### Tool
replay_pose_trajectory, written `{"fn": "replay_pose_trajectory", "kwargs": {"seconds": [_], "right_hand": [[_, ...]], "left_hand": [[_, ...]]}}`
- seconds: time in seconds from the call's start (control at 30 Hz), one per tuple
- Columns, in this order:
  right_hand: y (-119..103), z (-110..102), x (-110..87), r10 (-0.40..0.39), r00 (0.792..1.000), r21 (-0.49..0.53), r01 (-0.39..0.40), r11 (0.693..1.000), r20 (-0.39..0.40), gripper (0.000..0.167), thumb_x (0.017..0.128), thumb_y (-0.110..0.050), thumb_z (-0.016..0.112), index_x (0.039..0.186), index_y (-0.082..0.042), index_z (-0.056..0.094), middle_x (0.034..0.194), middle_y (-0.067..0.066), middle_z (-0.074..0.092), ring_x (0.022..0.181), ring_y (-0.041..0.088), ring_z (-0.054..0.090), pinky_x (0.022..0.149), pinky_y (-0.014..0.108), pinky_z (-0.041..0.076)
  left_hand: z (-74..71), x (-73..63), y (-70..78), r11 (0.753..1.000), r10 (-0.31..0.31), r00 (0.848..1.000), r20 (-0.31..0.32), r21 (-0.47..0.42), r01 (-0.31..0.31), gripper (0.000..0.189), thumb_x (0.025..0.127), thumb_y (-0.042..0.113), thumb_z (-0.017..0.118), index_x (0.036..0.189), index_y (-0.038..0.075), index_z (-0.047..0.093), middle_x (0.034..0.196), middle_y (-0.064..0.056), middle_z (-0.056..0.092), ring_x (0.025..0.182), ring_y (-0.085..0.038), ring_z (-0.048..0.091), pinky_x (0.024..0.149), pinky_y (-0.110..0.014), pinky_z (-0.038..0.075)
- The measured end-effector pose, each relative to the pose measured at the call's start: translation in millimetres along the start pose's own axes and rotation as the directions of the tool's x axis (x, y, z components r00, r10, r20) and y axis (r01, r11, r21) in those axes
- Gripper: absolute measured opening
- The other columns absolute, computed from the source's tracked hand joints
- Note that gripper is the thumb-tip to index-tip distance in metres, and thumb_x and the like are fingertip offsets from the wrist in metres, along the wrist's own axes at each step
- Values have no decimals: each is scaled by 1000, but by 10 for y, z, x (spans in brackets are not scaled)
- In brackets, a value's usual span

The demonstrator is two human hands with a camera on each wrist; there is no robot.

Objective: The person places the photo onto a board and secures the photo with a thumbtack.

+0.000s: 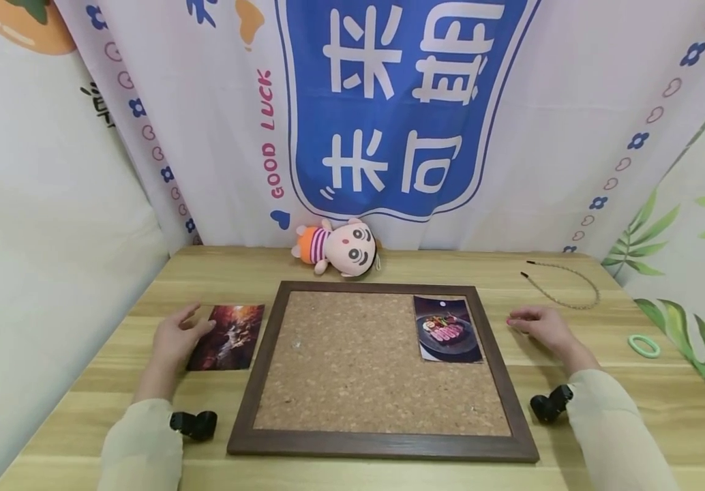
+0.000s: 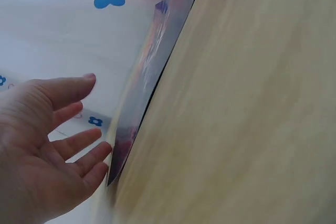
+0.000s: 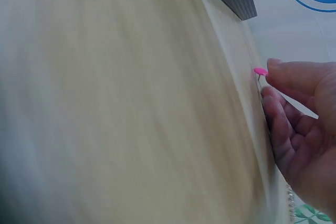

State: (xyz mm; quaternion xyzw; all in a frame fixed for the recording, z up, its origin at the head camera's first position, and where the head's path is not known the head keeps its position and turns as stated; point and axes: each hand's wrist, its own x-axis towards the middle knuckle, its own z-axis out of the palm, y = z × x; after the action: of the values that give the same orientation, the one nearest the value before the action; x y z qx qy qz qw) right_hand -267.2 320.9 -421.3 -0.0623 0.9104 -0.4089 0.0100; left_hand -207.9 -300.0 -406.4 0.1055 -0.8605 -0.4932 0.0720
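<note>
A cork board in a dark brown frame lies on the table. At its upper right is a photo of a plated dish, with a white pushpin head near its top edge. Left of the board, a reddish photo lies flat on the table. My left hand is at that photo's left edge, fingers spread and relaxed in the left wrist view. Just right of the board, my right hand pinches a pink pushpin by its head at the thumb tip, its thin needle showing.
A plush doll lies behind the board against the printed curtain. At the right are a thin headband and a pale green ring. Small black cameras are strapped to both wrists.
</note>
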Motion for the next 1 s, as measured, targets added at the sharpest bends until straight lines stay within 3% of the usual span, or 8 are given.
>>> {"fn": "replay_pose_trajectory", "kwargs": {"seconds": [0.2,0.33,0.5,0.67,0.9,1.0], "right_hand": [[0,56,9,-19,999,-57,17,998,-43,35,83,-22,59,103,6,59,101,21,57,92,32,51,71,33,41],[-5,86,-2,-9,998,-74,4,997,-66,33,83,-22,59,101,6,61,98,20,58,88,30,52,68,33,41],[19,108,-5,-7,996,-93,-2,996,-89,32,82,-22,60,99,5,62,95,18,60,84,27,52,66,33,40],[13,114,-23,-25,992,-102,12,995,-121,25,81,-18,61,94,3,64,92,17,61,82,26,53,65,32,39],[14,124,-17,-18,990,-83,6,997,-142,27,83,-20,59,94,3,64,98,20,59,91,34,51,73,40,39],[22,122,-12,-7,990,-63,-2,998,-142,27,83,-19,58,95,4,63,96,19,60,88,30,53,72,38,40]], "left_hand": [[53,43,-80,984,14,999,45,179,-21,70,80,30,61,132,-2,29,126,-31,33,108,-42,38,85,-49,34],[97,61,-86,954,85,994,70,282,-101,73,76,28,66,131,-6,30,121,-34,35,107,-46,37,85,-52,32],[144,64,-49,930,145,988,59,332,-157,71,71,18,69,126,-10,34,121,-38,30,110,-49,29,89,-55,24],[158,72,-62,922,141,989,54,357,-151,69,71,16,69,124,-12,35,120,-38,31,109,-49,29,88,-55,25],[152,74,-58,935,65,996,60,346,-82,64,73,19,67,123,-10,39,123,-35,32,112,-48,28,89,-53,25],[133,61,-63,939,48,997,66,339,-67,61,75,19,66,122,-10,40,124,-35,31,112,-48,28,90,-53,25]]}}
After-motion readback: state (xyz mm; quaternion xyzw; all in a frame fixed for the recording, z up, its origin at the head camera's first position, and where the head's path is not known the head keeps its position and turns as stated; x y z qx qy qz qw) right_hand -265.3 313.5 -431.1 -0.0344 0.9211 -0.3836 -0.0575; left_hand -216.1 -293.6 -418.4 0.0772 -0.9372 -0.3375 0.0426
